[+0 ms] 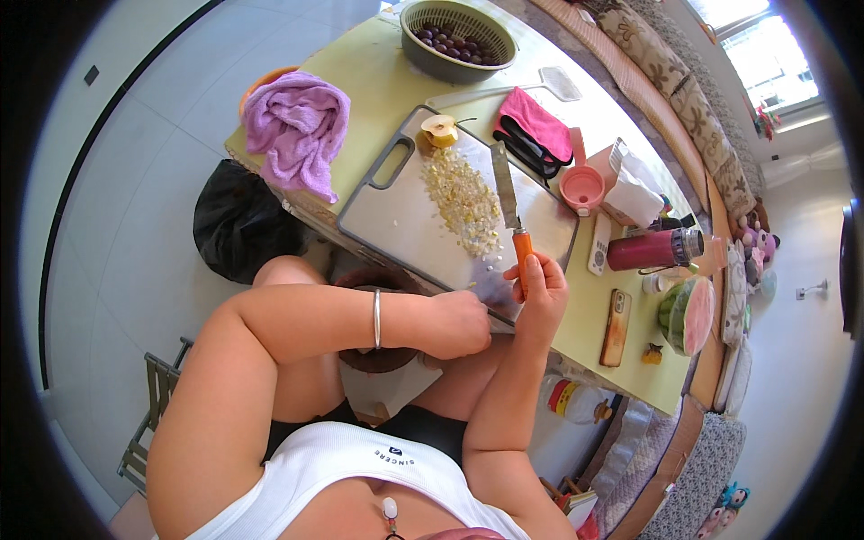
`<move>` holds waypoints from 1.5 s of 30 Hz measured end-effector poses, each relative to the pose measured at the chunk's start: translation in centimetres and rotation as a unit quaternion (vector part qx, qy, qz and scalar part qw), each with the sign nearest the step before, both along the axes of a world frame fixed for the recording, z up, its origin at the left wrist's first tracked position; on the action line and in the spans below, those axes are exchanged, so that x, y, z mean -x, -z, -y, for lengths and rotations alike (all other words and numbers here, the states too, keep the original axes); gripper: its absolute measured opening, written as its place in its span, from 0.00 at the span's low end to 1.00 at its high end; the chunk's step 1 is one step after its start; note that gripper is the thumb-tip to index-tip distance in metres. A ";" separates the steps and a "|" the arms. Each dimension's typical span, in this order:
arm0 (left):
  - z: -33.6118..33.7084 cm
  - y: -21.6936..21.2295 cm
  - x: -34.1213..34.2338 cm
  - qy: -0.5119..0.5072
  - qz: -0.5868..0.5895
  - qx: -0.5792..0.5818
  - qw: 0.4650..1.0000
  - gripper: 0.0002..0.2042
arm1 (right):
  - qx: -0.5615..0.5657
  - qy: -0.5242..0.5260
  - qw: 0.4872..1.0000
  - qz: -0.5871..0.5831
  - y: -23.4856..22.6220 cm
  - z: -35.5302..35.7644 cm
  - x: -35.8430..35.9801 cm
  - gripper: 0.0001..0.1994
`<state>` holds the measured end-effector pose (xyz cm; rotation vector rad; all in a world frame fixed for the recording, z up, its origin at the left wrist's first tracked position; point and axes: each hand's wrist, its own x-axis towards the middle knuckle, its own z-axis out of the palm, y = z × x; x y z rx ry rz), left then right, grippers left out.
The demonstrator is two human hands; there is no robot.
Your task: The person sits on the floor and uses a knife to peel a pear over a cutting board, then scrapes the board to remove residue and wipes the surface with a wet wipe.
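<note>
My right hand point(540, 290) grips the orange handle of a knife point(507, 193), whose blade lies flat on the grey cutting board point(409, 220) beside a pile of small chopped pale pieces point(463, 200). My left hand point(457, 322) is closed at the board's near edge, close to the right hand; I cannot see what it holds. An apple core point(440, 130) stands at the far end of the board.
A purple towel point(297, 126) lies at the table's left corner. A green colander of dark grapes point(459, 38) sits at the far end. A pink cloth point(533, 126), pink cup point(582, 186), red flask point(652, 249), phone point(616, 326) and cut watermelon point(688, 315) crowd the right side.
</note>
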<state>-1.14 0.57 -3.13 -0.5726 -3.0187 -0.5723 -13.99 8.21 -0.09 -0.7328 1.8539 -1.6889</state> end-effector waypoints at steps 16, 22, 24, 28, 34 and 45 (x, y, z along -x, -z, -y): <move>2.3 -2.6 -0.4 -0.033 -0.360 -0.095 0.928 0.04 | -0.076 -0.050 0.995 -0.036 0.3 0.0 0.2 0.10; 3.7 -3.7 -0.8 -0.095 -0.446 -0.148 0.877 0.06 | -0.026 0.027 0.996 -0.075 0.1 0.4 1.9 0.11; 3.9 -4.1 -1.0 -0.101 -0.442 -0.140 0.880 0.07 | -0.028 0.036 0.995 -0.093 0.4 0.7 2.8 0.12; 5.3 -4.5 -1.4 -0.148 -0.477 -0.098 0.861 0.07 | -0.031 -0.026 0.994 -0.102 1.0 1.7 3.0 0.12; 13.9 -4.2 -2.2 -0.459 -0.418 -0.097 0.778 0.18 | -0.061 -0.097 0.990 -0.086 -0.1 1.5 2.5 0.12; 19.5 1.0 -1.1 -0.485 -0.248 -0.081 0.835 0.36 | 0.006 -0.048 0.999 0.019 1.2 2.5 3.2 0.12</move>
